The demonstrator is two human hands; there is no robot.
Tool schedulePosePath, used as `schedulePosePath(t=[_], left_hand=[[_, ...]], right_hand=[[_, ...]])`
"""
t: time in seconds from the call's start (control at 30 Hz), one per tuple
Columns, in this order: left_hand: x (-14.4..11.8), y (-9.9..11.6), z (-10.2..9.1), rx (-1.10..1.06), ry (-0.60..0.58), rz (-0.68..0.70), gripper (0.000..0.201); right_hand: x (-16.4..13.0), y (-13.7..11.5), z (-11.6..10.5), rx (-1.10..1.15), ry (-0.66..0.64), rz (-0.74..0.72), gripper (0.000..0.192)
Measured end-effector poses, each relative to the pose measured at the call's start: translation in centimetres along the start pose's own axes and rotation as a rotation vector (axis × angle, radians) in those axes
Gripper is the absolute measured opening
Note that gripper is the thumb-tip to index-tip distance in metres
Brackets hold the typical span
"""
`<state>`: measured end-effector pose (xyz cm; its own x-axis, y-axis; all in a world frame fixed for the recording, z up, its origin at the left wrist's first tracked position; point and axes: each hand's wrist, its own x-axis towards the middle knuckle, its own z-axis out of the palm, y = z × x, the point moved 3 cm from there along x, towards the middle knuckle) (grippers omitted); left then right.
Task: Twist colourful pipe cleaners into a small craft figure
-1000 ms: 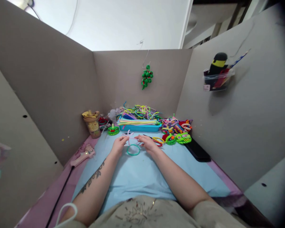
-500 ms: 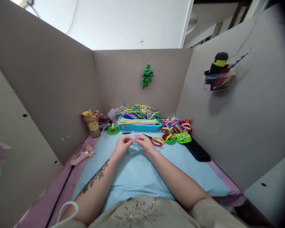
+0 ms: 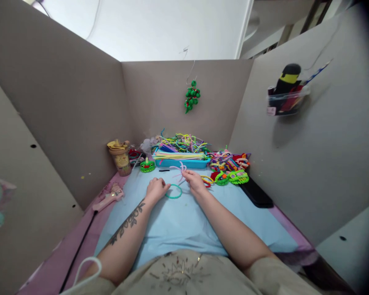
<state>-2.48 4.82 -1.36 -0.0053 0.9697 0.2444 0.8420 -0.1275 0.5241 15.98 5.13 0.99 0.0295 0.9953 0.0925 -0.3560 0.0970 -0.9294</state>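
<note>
The right hand (image 3: 196, 183) pinches a pale pink pipe cleaner (image 3: 180, 169) between thumb and fingers, its bent ends sticking up and to the left, lifted just above the light blue mat (image 3: 178, 221). The left hand (image 3: 156, 189) rests on the mat with fingers curled loosely inward; its grip holds nothing that can be seen, and its fingertips lie just beside one teal ring (image 3: 173, 191) that sits flat on the mat between the two hands.

Behind the hands, one blue tray (image 3: 184, 163) holds a heap of pipe cleaners in many colours, too tangled to count. One small green frog-like figure (image 3: 147, 165) stands left of the tray, and one tan lidded cup (image 3: 119, 157) stands further left in the corner. Right of the tray lies a pile of finished colourful pieces (image 3: 230, 168), with red-handled scissors (image 3: 206, 180) just beside the right hand, partly hidden by it. One pink glue gun (image 3: 108, 198) lies on the worktop's (image 3: 80, 246) pink edge at the left, its black cord running toward the viewer. A black flat object (image 3: 256, 193) lies along the right wall. One green beaded ornament (image 3: 191, 95) hangs on the back cardboard wall, and one clear holder (image 3: 286, 98) with tools is fixed on the right wall.
</note>
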Motion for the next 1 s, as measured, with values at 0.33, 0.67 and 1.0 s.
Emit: schedulePosePath(t=[0.33,0.67,1.0], left_hand=[[0.0,0.4,0.5,-0.093,0.0,0.018,0.018],[-1.3,3.9,0.0,-0.723,-0.286,0.333,0.035],[-2.7,5.4,1.1,-0.692,-0.384,0.41,0.051]], right_hand=[[0.0,0.1,-0.1,0.023,0.002,0.017,0.02],[-0.2,0.0,-0.2,0.152,0.038,0.083,0.022],[0.0,1.3,0.3,0.318,0.053,0.211,0.019]])
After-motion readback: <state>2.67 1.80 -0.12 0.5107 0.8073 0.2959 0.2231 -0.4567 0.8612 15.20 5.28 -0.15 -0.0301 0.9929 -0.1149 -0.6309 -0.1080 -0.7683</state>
